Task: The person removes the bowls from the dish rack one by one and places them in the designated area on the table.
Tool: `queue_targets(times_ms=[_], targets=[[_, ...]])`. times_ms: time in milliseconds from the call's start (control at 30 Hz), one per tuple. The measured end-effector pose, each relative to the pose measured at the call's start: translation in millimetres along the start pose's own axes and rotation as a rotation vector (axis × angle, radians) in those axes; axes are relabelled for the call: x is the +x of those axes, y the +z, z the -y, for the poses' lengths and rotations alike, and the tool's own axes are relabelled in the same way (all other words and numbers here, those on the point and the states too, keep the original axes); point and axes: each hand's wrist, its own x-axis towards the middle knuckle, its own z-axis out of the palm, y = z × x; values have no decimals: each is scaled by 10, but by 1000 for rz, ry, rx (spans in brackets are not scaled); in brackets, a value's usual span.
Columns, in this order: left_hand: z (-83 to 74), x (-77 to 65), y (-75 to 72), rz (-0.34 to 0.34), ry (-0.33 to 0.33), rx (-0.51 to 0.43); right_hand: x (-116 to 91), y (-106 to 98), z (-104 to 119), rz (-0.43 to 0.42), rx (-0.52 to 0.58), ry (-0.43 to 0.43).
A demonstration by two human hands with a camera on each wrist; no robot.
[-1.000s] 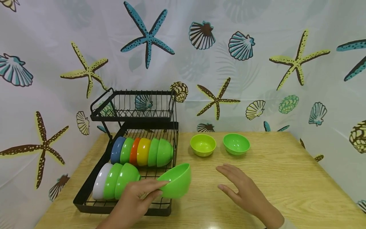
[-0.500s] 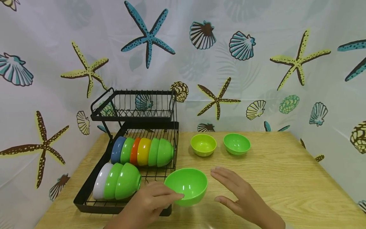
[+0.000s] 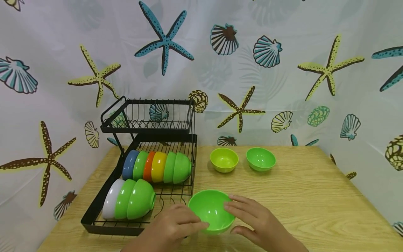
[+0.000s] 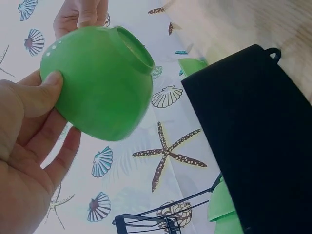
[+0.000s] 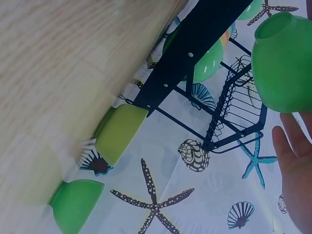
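A bright green bowl (image 3: pixel 211 208) is held up, its inside facing me, in front of the dish rack's right side. My left hand (image 3: pixel 171 227) pinches its near left rim. In the left wrist view the thumb (image 4: pixel 51 90) presses the bowl's outer wall, and the bowl's foot ring (image 4: pixel 136 48) shows. From the right, my right hand (image 3: pixel 256 220) has its fingers extended over the bowl's right rim; whether they touch it I cannot tell. In the right wrist view, fingers (image 5: pixel 291 141) of that hand lie close to the bowl's wall.
A black two-tier dish rack (image 3: pixel 110 231) stands on the left. Its lower tier bears a back row with a yellow bowl (image 3: pixel 158 167) among several others, and a front row with a white bowl (image 3: pixel 111 203). Behind stand a lime bowl (image 3: pixel 224 161) and a green bowl (image 3: pixel 260 160).
The held bowl has moved right from the rack's front corner and turned so its inside faces me. My left hand moved with it. My right hand has come in to the bowl's right rim.
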Motion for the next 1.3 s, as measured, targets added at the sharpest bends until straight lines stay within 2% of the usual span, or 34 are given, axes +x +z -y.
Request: queue_targets(times_ms=[67,267,400,500,600,667,800,1067,1300], targets=[[-7,-12,6,18,-16,-32,5,8,13,-9,2,-11],[25,-32,24,23,19,-69,35,22,33,-42,27,-67],[21,-37,-3,57,-18,-99,68,30,39,-55,35,-112],[20,-28,-15,83,-11,-105,79,30,46,-49,17,-143],[37,-23,-14,109,25,-91,78,34,51,-43,-6,-169],[51,-22,-12,123,42,-87,74,38,51,-39,-11,-167],[56,-25,-19,145,35,-90,73,48,46,-34,-15,-168],[36,-28,-31,189,-13,-105,67,53,60,-28,-13,-153],[36,-40,-25,171,-17,-106,62,53,61,-31,-32,-143]])
